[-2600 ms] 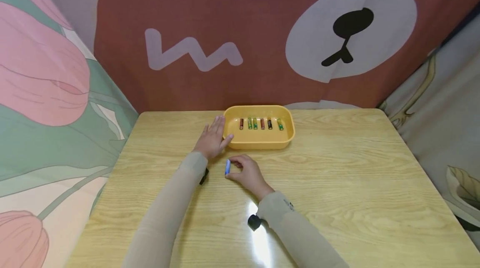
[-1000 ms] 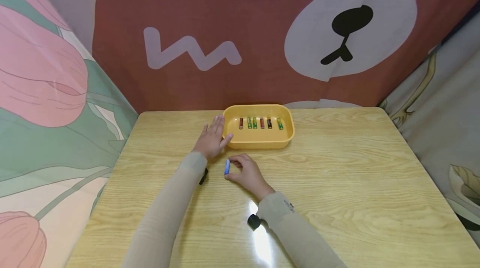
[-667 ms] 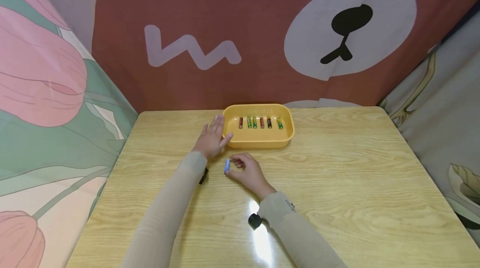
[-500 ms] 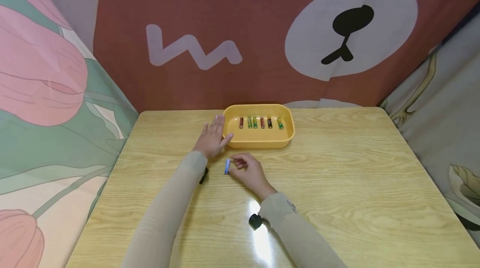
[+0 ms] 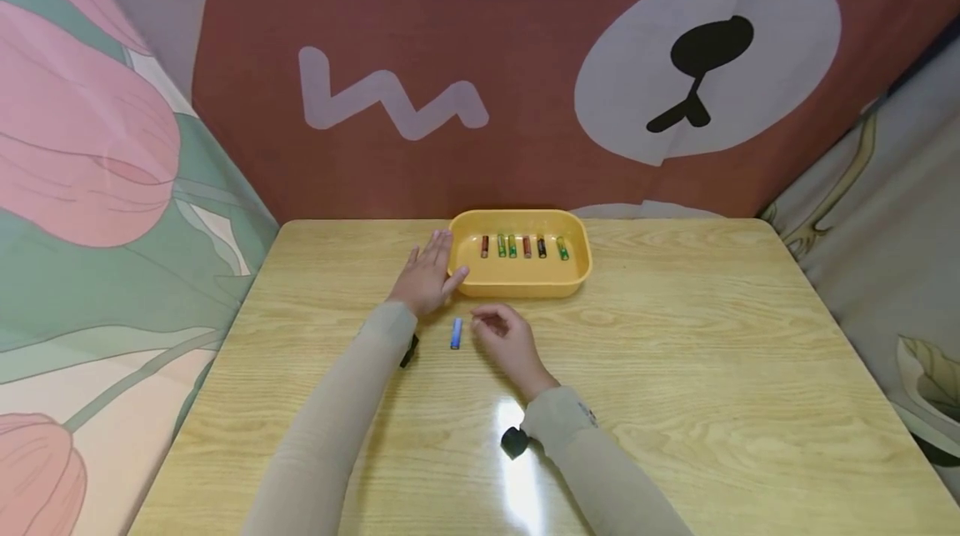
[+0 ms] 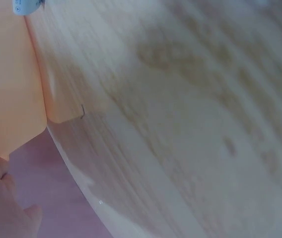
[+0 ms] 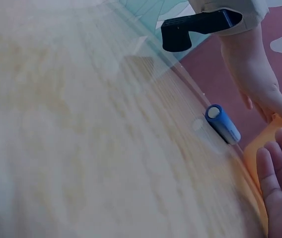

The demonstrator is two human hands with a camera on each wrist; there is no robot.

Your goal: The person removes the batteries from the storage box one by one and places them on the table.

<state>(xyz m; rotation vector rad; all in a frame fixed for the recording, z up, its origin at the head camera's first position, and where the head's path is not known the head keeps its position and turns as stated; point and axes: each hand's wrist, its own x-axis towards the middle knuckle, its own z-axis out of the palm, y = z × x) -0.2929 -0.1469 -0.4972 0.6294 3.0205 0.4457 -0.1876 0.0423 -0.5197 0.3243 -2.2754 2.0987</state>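
A blue battery (image 5: 456, 333) lies on the wooden table in front of the yellow tray (image 5: 525, 289). Just to its right is my right hand (image 5: 508, 346), fingers loosely bent and holding nothing, a small gap between them and the battery. The right wrist view also has the blue battery (image 7: 223, 124), one end facing the camera. My left hand (image 5: 424, 276) rests against the tray's left end with fingers extended and the thumb at its near corner. Inside the tray, several batteries sit in a row: red-brown ones (image 5: 527, 247), green ones (image 5: 512, 247) and a black one (image 5: 542, 247).
The wooden table (image 5: 712, 353) spreads out on both sides of the arms. Behind the tray hangs a brown printed cloth (image 5: 360, 177), and patterned cloths flank the table. A black wrist camera (image 5: 514, 442) sits under the right sleeve.
My right hand has let go of the blue battery and drawn back a little to the right. The battery stays on the table. My left hand and the tray hold their places.
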